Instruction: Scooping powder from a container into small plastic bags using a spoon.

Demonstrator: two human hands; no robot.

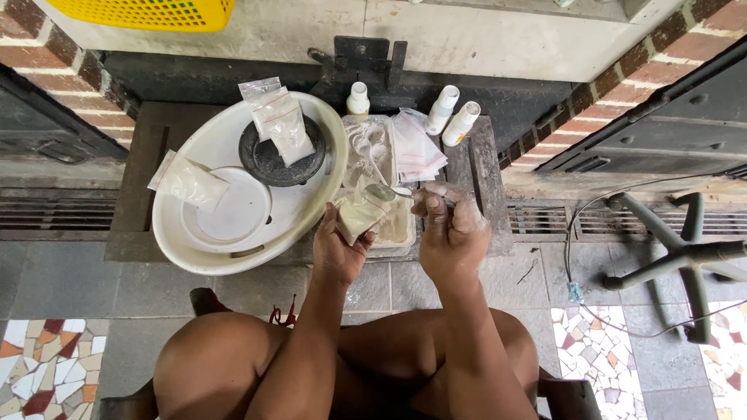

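The left hand [339, 247] grasps a small clear bag [359, 216] with pale powder inside; the fingers are closed around its lower part and keep it upright with the mouth up. The right hand [450, 233] pinches the handle of a metal spoon [383, 191] between thumb and fingers, and the bowl of the spoon stands just over the mouth of the bag. Both hands are dusted with white powder.

Directly behind the bag there is a shallow tray [398, 231] with powder, placed on a low dark stand [145, 163]. On the left of the tray stands a big white basin [323, 187]. In the basin lie a black round scale [268, 162] with two filled bags [282, 124] on it, a white plate [233, 214] and one more filled bag [187, 180]. A pile of empty bags [416, 148] lies right of the tray, and three small white bottles [443, 109] stand behind it, near the wall. A yellow basket [148, 12] is at the top edge, and the base of a chair [685, 249] is on the tiled floor at the right.
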